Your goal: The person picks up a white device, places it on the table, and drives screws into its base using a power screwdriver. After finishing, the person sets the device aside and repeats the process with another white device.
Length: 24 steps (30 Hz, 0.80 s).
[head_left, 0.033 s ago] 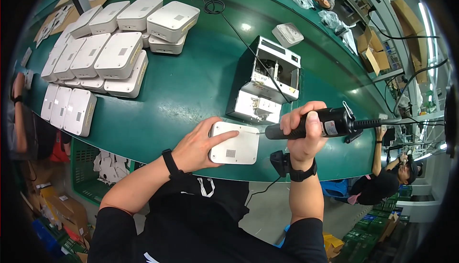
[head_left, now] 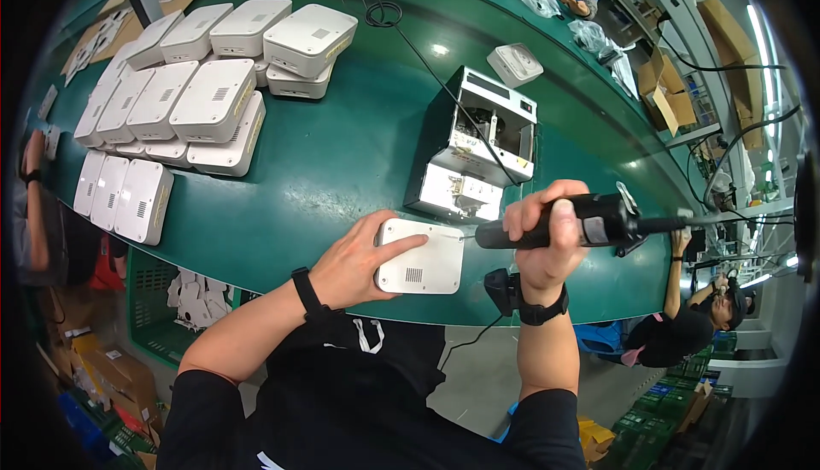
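Observation:
A white box-shaped device (head_left: 436, 258) with rounded corners, corner holes and a slotted vent lies near the table's front edge. My left hand (head_left: 357, 256) grips its left side, the index finger stretched across the top face. In my right hand (head_left: 547, 232) is a black corded electric screwdriver (head_left: 589, 220), held nearly level in this view, fingers wrapped round its body. Its thin bit reaches the device's upper right corner; whether it sits in a screw is too small to tell. Just beyond stands a black and silver machine (head_left: 478, 141) with an open front.
Similar white devices (head_left: 209, 98) are stacked at the left of the green table (head_left: 333, 162). Another white unit (head_left: 515, 63) lies behind the machine. A black cable (head_left: 427, 60) crosses the table. Below the left edge is a green crate (head_left: 158, 320) of white parts. Other people work around.

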Each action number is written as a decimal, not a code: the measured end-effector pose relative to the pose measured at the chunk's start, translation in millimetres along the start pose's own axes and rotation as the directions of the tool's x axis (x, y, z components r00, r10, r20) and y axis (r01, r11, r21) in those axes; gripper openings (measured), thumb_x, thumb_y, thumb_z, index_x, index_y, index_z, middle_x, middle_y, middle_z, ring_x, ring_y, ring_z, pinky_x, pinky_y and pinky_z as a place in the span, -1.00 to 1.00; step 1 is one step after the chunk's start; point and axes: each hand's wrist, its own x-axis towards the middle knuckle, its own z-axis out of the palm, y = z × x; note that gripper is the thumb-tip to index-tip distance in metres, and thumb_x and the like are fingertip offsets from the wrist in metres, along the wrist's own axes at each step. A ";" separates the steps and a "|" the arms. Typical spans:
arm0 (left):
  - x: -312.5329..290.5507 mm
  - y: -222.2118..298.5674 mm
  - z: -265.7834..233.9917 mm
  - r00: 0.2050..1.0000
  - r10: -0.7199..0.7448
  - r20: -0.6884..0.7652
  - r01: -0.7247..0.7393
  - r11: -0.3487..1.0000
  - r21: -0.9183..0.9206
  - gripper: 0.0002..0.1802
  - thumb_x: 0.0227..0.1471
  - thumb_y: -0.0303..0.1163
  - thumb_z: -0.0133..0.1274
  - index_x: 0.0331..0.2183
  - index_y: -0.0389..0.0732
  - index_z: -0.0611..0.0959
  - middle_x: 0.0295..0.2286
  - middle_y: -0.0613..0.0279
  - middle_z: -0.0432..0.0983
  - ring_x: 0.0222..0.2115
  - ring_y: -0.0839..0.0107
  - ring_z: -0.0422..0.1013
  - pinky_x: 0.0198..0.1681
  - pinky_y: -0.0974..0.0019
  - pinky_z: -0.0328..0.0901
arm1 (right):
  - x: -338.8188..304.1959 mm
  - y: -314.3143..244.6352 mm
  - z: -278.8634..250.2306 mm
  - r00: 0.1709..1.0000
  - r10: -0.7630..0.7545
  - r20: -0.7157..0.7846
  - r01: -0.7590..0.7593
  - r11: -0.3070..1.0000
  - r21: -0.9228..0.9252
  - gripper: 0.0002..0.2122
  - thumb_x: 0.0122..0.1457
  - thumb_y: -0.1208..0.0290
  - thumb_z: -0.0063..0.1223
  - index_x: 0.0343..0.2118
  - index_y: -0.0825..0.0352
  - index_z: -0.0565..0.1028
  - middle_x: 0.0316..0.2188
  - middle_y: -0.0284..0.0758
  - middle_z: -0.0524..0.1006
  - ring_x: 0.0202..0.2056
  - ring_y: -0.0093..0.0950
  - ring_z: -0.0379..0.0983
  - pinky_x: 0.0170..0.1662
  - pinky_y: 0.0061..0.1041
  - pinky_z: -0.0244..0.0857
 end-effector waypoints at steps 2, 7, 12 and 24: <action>1.4 0.3 3.2 1.000 0.018 0.005 -0.018 1.000 0.000 -0.04 -0.43 -0.35 0.45 0.12 0.16 0.47 0.04 0.01 0.19 0.04 -0.02 0.26 0.08 0.08 0.29 | 7.3 -9.5 2.4 0.999 -0.050 0.003 0.050 0.998 0.035 -0.77 0.23 0.21 -0.11 -0.28 0.30 0.30 -0.66 -0.33 0.31 -0.69 -0.51 0.21 -0.54 -0.43 0.22; 10.1 0.2 8.0 1.000 0.025 -0.005 -0.025 1.000 -0.010 -0.04 -0.43 -0.35 0.45 0.12 0.17 0.47 0.04 0.01 0.19 0.05 -0.02 0.26 0.10 0.08 0.28 | 30.5 -6.5 8.7 0.990 -0.133 -0.042 0.136 0.988 0.075 -0.76 0.24 0.20 -0.14 -0.28 0.31 0.31 -0.66 -0.33 0.32 -0.69 -0.51 0.23 -0.54 -0.42 0.23; 11.2 -0.7 9.9 1.000 0.011 0.003 -0.011 1.000 -0.012 -0.04 -0.43 -0.35 0.44 0.13 0.18 0.46 0.05 0.02 0.19 0.06 -0.02 0.25 0.11 0.07 0.27 | 30.4 -10.5 10.1 0.997 -0.082 -0.014 0.082 0.996 0.041 -0.75 0.25 0.19 -0.13 -0.29 0.31 0.32 -0.66 -0.33 0.32 -0.69 -0.50 0.22 -0.54 -0.41 0.23; 11.5 2.2 5.9 1.000 0.004 0.019 -0.004 1.000 0.001 -0.08 -0.39 -0.35 0.40 0.12 0.18 0.46 0.04 0.03 0.17 0.05 -0.01 0.25 0.09 0.08 0.30 | 12.2 12.8 20.7 0.997 -0.066 0.028 0.063 0.994 0.092 -0.76 0.24 0.21 -0.09 -0.29 0.31 0.31 -0.66 -0.32 0.32 -0.69 -0.51 0.22 -0.56 -0.43 0.22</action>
